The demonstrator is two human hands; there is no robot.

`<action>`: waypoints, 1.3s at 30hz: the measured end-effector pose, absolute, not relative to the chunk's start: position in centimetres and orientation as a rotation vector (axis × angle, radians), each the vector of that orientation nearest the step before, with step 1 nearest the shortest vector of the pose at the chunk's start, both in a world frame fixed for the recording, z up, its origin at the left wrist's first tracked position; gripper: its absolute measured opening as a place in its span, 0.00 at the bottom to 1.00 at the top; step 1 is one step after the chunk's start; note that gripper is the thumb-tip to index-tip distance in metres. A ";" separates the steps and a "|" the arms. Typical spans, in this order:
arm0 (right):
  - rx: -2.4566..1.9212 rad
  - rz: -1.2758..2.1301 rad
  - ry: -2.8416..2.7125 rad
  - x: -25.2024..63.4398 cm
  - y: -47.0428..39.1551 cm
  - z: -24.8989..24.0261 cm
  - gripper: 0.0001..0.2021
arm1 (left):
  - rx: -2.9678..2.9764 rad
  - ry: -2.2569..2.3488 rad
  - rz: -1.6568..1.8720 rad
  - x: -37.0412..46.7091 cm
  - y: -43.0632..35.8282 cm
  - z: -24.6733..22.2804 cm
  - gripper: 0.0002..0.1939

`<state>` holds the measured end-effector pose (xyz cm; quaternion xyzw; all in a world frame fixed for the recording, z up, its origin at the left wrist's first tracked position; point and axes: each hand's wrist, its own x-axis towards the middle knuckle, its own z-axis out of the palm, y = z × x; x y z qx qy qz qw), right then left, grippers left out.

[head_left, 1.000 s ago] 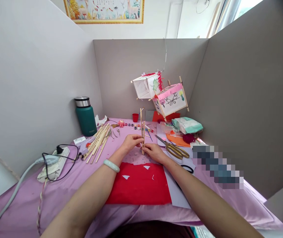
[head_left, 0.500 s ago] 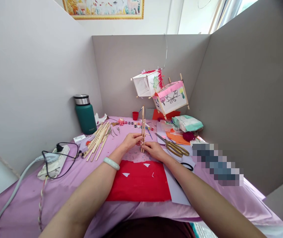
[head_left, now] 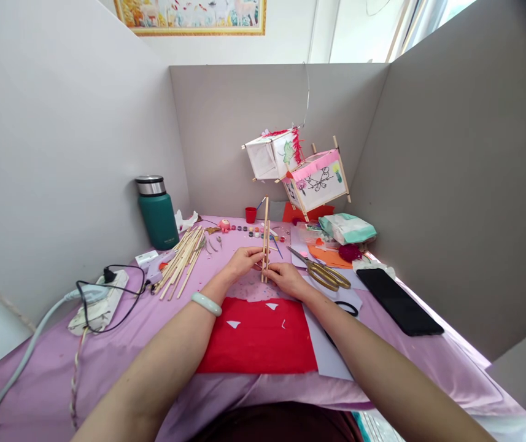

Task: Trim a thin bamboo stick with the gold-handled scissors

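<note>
Two pale wooden sticks (head_left: 266, 224), one longer than the other, stand upright side by side between my hands. My left hand (head_left: 246, 260) is closed on them at mid-height. Lower down, the fingers of my right hand (head_left: 285, 276) pinch them near their bottom ends. Beneath my wrists lies a red sheet (head_left: 260, 344) with small white paper scraps on it. To the left a pile of similar wooden sticks (head_left: 180, 261) rests on the cloth. Large scissors with gold handles (head_left: 327, 274) lie just right of my right hand.
Two paper lanterns (head_left: 320, 181) hang from a wire at the back. A green bottle (head_left: 156, 215) stands left, near a power strip (head_left: 99, 307) with cables. A black phone (head_left: 398, 301) and a teal-white packet (head_left: 348, 228) lie right. Grey partitions (head_left: 263, 98) enclose the table.
The view shifts very slightly. Both hands and the sticks keep nearly the same position. A blurred-out patch at right now shows as a dark phone screen.
</note>
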<state>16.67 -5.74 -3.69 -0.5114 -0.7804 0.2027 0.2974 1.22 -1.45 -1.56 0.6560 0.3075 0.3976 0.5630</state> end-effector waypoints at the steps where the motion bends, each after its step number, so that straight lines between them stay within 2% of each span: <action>1: -1.361 0.534 -2.076 16.7 -5.7 -3.7 0.15 | 1.542 0.719 0.935 1.2 -1.5 -1.5 0.17; 19: -1.366 0.532 -2.088 16.6 -6.0 -3.5 0.14 | 1.579 0.801 0.977 1.1 -1.8 -1.0 0.13; 39: -1.323 0.515 -2.098 16.7 -5.8 -3.9 0.14 | 1.615 0.725 0.956 1.1 -1.9 -1.2 0.17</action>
